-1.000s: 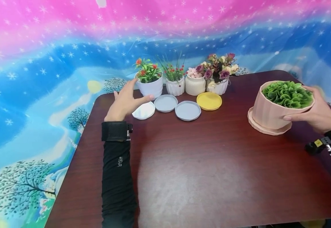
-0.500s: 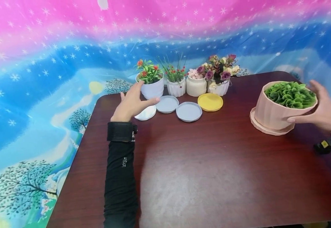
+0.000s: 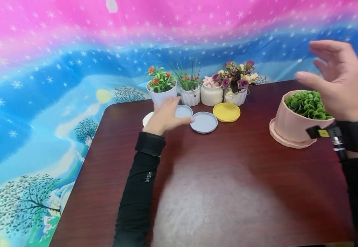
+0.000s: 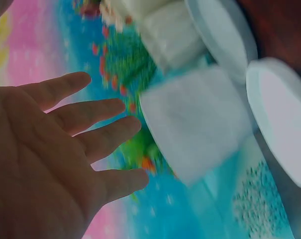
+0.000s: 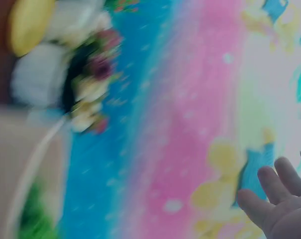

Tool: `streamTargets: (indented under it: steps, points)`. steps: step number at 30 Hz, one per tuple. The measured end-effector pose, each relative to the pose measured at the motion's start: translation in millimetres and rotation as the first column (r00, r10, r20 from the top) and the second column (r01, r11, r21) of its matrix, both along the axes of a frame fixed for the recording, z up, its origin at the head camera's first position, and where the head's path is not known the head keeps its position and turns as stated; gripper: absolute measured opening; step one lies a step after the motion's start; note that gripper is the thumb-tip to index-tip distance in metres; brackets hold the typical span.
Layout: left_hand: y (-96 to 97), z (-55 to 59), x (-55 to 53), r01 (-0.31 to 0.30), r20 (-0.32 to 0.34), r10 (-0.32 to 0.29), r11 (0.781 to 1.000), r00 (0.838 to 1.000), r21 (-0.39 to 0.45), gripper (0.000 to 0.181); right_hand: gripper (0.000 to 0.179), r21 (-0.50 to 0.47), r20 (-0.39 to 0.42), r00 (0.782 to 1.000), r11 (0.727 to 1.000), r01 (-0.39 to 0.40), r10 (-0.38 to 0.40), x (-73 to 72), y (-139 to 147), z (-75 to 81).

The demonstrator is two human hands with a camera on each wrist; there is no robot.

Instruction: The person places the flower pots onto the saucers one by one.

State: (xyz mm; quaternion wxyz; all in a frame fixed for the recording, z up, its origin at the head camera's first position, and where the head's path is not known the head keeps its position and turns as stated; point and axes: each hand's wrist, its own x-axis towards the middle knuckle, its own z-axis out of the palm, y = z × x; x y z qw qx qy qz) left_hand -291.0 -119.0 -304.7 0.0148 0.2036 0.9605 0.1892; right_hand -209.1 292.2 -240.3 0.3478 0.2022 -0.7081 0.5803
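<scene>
In the head view my left hand hovers over the saucers with fingers and thumb spread, holding nothing. Beneath it lie a white saucer, partly hidden, and a grey saucer. A second grey saucer is just right of the thumb. My right hand is raised above a pink flowerpot filled with green leaves; its fingers are parted and grip nothing. That pot stands upright on a pink saucer. In the left wrist view the palm faces a blurred white pot.
At the back stand a white pot with red-orange flowers, a fluted pot with red-dotted grass, a cream jar with pink flowers and a pot of roses. A yellow saucer lies before them. A patterned cloth hangs behind the table.
My right hand has let go of the pink flowerpot and risen above it, moving up and left. My left hand has moved right across the saucers. The pots stay in place.
</scene>
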Motion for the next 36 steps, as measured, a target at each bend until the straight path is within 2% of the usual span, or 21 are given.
streamTargets:
  steps: [2,4,8,10,14,18,20,23,26,28,31,36]
  points:
    - [15.5,-6.5,0.4,0.027,-0.016,-0.028,0.998,0.999,-0.056,0.104,0.059,0.115,-0.026,0.998,0.992,0.054,-0.052,-4.8,-15,6.5]
    - [30.4,-13.9,1.3,0.063,-0.03,-0.066,0.993,0.997,-0.1,0.103,0.057,0.17,-0.038,0.996,0.981,0.091,-0.085,-10.2,-26,10.4]
    - [55.7,-28.4,5.3,0.142,-0.026,-0.147,0.981,0.989,-0.132,0.1,0.05,0.126,0.004,0.992,0.985,0.121,-0.123,-18.9,-35,8.7]
    - [64.9,-34.2,7.2,0.168,-0.004,-0.169,0.98,0.986,-0.106,0.098,0.048,0.109,0.046,0.989,0.985,0.133,-0.139,-21.4,-37,4.9]
    - [78.2,-39.8,7.8,0.194,0.009,-0.194,0.979,0.981,-0.065,0.095,0.047,0.148,0.109,0.985,0.982,0.115,-0.132,-22.1,-34,0.0]
    - [96.0,-38.1,-1.8,0.232,-0.025,-0.234,0.971,0.972,-0.061,0.09,0.042,0.115,0.088,0.99,0.989,0.096,-0.106,-18.8,-26,3.9]
    - [107.3,-35.9,-10.6,0.253,-0.03,-0.255,0.965,0.966,-0.069,0.086,0.039,0.055,0.067,0.995,0.996,0.077,-0.08,-17.2,-21,5.8]
    - [123.6,-35.4,-26.2,0.274,-0.008,-0.275,0.958,0.961,-0.079,0.083,0.036,0.021,0.056,0.996,0.997,0.074,-0.075,-16.0,-18,6.4]
    - [138.0,-37.5,-42.5,0.273,0.026,-0.272,0.957,0.962,-0.1,0.086,0.032,-0.072,0.033,0.999,0.997,-0.014,0.016,-18.0,-20,6.7]
    - [146.2,-39.0,-52.8,0.262,0.032,-0.26,0.958,0.965,-0.114,0.088,0.03,-0.114,-0.018,0.995,0.989,-0.097,0.095,-20.9,-24,7.6]
    - [155.0,-42.3,-65.8,0.22,0.034,-0.218,0.963,0.975,-0.158,0.091,0.028,-0.173,-0.082,0.963,0.948,-0.266,0.255,-25.5,-31,9.9]
    - [160.9,-48.1,-77.8,0.161,0.038,-0.156,0.957,0.987,-0.242,0.095,0.026,-0.188,-0.124,0.926,0.908,-0.374,0.356,-29.9,-38,13.7]
